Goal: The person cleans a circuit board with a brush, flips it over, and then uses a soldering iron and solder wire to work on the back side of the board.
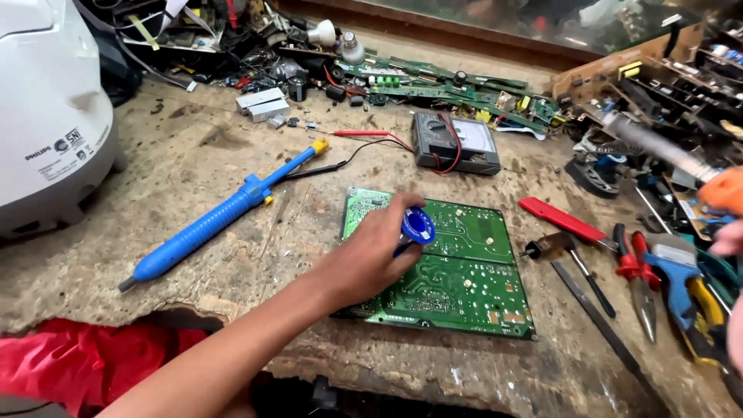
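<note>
Spool: a small round blue spool of solder wire (419, 226), its flat face turned up, held above the middle of the circuit board.
Left hand: the left hand (370, 251) reaches in from the near edge of the counter, its grip pinching the spool between thumb and fingertips.
Board: a green rectangular printed circuit board (464, 286) lies flat near the counter's near edge, solder side up, with pale tracks and many small silver joints.
Right hand: the right hand (729, 232) shows only in part at the right edge, beside an orange handle (724, 190) with a grey metal barrel (650, 143); whether its grip is closed cannot be told.
Counter: a worn, stained brown counter (201, 155) carries everything.
Left of board: a long blue plastic desoldering pump with a yellow tip (224, 213) lies slantwise.
Behind board: a grey multimeter (455, 143) with red and black leads.
Right of board: a red flat handle (561, 219), a screwdriver (573, 259), red-handled pliers (638, 271) and a dark file (596, 317).
Labels: a white rounded appliance (46, 108) at the left edge bears small dark print low on its shell.
Far edge: loose green boards (433, 81) and small parts piled along it.
</note>
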